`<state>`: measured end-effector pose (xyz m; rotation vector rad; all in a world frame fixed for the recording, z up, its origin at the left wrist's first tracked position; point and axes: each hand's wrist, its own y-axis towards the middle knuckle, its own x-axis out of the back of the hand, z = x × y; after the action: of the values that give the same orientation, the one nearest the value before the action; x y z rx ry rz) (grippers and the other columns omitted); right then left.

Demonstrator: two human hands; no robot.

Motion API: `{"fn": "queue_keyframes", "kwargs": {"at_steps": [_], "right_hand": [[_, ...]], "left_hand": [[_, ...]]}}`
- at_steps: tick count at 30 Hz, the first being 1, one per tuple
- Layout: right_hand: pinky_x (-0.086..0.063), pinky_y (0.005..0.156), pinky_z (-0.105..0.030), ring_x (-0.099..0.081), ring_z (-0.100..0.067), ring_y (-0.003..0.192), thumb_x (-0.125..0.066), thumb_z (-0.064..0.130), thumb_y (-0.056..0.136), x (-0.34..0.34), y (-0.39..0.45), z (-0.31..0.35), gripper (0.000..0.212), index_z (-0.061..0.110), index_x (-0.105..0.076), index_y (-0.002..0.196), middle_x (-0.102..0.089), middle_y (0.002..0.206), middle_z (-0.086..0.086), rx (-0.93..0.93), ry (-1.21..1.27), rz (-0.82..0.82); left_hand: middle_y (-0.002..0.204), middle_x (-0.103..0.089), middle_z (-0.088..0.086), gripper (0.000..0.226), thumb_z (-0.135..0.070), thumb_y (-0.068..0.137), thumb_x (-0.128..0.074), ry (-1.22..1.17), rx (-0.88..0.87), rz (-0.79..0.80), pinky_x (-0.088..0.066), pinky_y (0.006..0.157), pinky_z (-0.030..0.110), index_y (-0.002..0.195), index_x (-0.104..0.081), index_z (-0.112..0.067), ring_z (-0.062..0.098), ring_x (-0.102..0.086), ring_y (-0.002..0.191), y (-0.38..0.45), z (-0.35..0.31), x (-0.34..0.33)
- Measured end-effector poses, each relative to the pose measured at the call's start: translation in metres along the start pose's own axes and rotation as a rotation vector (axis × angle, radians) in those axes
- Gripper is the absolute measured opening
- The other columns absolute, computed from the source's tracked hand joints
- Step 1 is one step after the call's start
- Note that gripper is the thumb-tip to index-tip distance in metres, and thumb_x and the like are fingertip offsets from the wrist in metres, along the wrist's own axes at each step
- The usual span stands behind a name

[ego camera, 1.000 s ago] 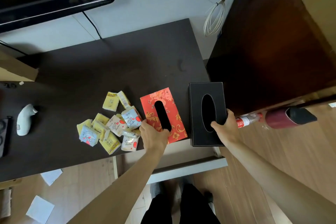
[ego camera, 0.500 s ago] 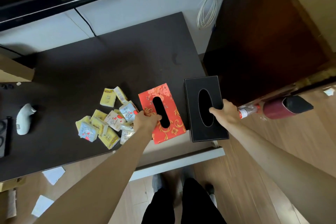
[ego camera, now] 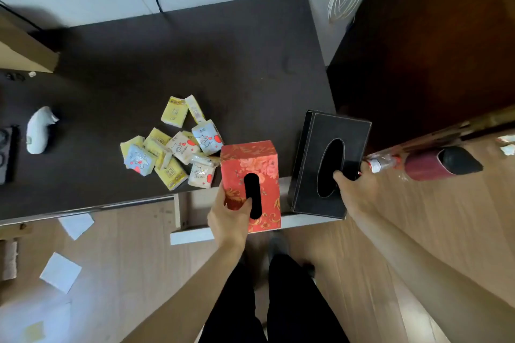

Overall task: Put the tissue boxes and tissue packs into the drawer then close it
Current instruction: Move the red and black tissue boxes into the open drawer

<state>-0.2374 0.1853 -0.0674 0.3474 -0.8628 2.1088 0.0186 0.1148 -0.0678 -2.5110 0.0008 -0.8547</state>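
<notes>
My left hand grips a red floral tissue box by its near end, thumb at the slot, and holds it lifted over the open drawer. My right hand holds a black leather tissue box, fingers hooked into its oval slot, raised and tilted at the table's front right corner. Several small yellow, blue and white tissue packs lie in a loose heap on the dark table, left of the red box. The drawer's white front juts out below the table edge; both boxes hide most of its inside.
A white handheld device lies at the table's left. A dark wooden cabinet stands close on the right, with a red bottle-like object by its corner. White paper sheets lie on the wooden floor. My legs are below the drawer.
Both boxes have been lifted off the table and drawn toward me, over the open drawer. The red box has tipped up in my left hand. The view has tilted downward.
</notes>
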Motion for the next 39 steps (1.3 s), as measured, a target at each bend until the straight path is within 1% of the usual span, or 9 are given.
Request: {"fn": "queue_keyframes", "kwargs": {"at_steps": [3, 5, 12, 21, 26, 30, 34, 37, 39], "right_hand": [[-0.047, 0.063, -0.024, -0.067, -0.019, 0.077, -0.073, 0.017, 0.084, -0.008, -0.007, -0.007, 0.017, 0.017, -0.059, 0.093, -0.069, 0.085, -0.006, 0.054, -0.001, 0.031], [-0.047, 0.065, -0.021, -0.066, -0.01, 0.077, -0.072, 0.019, 0.083, -0.013, -0.012, -0.011, 0.018, 0.024, -0.058, 0.092, -0.068, 0.084, 0.003, 0.1, -0.006, 0.062], [-0.054, 0.076, -0.026, -0.069, -0.01, 0.091, -0.075, 0.023, 0.082, -0.02, -0.029, -0.021, 0.028, 0.027, -0.061, 0.106, -0.072, 0.095, 0.007, 0.146, -0.093, 0.128], [-0.058, 0.08, -0.037, -0.068, -0.022, 0.09, -0.077, 0.024, 0.078, 0.003, -0.077, -0.057, 0.03, 0.035, -0.055, 0.095, -0.069, 0.094, -0.003, 0.048, -0.123, 0.154], [-0.056, 0.078, -0.029, -0.071, -0.01, 0.087, -0.076, 0.023, 0.076, 0.012, -0.104, -0.079, 0.036, 0.038, -0.057, 0.102, -0.073, 0.091, 0.007, -0.041, -0.12, 0.171], [-0.05, 0.07, -0.021, -0.07, -0.011, 0.087, -0.077, 0.019, 0.077, 0.009, -0.109, -0.09, 0.035, 0.032, -0.061, 0.105, -0.072, 0.09, 0.008, -0.074, -0.16, 0.166], [-0.052, 0.07, -0.023, -0.071, -0.017, 0.091, -0.078, 0.016, 0.08, -0.011, -0.099, -0.095, 0.033, 0.022, -0.065, 0.11, -0.073, 0.094, 0.003, -0.111, -0.228, 0.229], [-0.059, 0.086, -0.036, -0.069, -0.024, 0.105, -0.077, 0.021, 0.082, -0.034, -0.093, -0.102, 0.047, 0.017, -0.061, 0.126, -0.073, 0.112, 0.0, -0.119, -0.32, 0.273], [-0.057, 0.095, -0.043, -0.067, -0.027, 0.113, -0.077, 0.022, 0.083, -0.048, -0.088, -0.11, 0.054, 0.015, -0.058, 0.133, -0.071, 0.122, -0.003, -0.138, -0.368, 0.279]], "left_hand": [[0.085, -0.069, -0.025, 0.053, -0.03, 0.073, -0.082, -0.036, 0.016, -0.007, -0.05, 0.065, 0.004, 0.122, -0.064, -0.035, -0.018, -0.06, 0.079, -0.003, 0.015, -0.001], [0.084, -0.068, -0.026, 0.053, -0.03, 0.073, -0.082, -0.038, 0.019, -0.009, -0.047, 0.062, 0.001, 0.122, -0.064, -0.035, -0.021, -0.059, 0.079, -0.003, 0.021, -0.001], [0.094, -0.072, -0.017, 0.057, -0.034, 0.073, -0.083, 0.017, 0.03, 0.021, -0.059, 0.08, 0.03, 0.126, -0.062, -0.032, 0.005, -0.068, 0.086, -0.005, 0.035, -0.003], [0.091, -0.066, -0.025, 0.062, -0.032, 0.074, -0.084, 0.037, 0.115, 0.093, -0.05, 0.078, 0.019, 0.131, -0.059, -0.034, 0.004, -0.065, 0.086, -0.057, 0.07, 0.01], [0.093, -0.066, -0.028, 0.065, -0.034, 0.073, -0.084, 0.057, 0.183, 0.138, -0.047, 0.069, 0.01, 0.133, -0.057, -0.037, -0.001, -0.065, 0.086, -0.089, 0.094, 0.018], [0.094, -0.07, -0.023, 0.063, -0.037, 0.074, -0.081, 0.108, 0.219, 0.155, -0.058, 0.075, 0.025, 0.132, -0.057, -0.039, 0.006, -0.068, 0.088, -0.093, 0.107, 0.017], [0.089, -0.072, -0.015, 0.049, -0.03, 0.073, -0.079, 0.173, 0.265, 0.15, -0.061, 0.072, 0.036, 0.119, -0.064, -0.034, 0.014, -0.069, 0.083, -0.072, 0.113, 0.01], [0.084, -0.071, -0.01, 0.037, -0.024, 0.073, -0.077, 0.225, 0.299, 0.149, -0.061, 0.068, 0.039, 0.107, -0.066, -0.027, 0.017, -0.069, 0.077, -0.049, 0.122, 0.007], [0.089, -0.073, -0.005, 0.04, -0.024, 0.073, -0.078, 0.249, 0.315, 0.15, -0.062, 0.07, 0.041, 0.111, -0.066, -0.025, 0.021, -0.07, 0.081, -0.037, 0.131, 0.006]]}}
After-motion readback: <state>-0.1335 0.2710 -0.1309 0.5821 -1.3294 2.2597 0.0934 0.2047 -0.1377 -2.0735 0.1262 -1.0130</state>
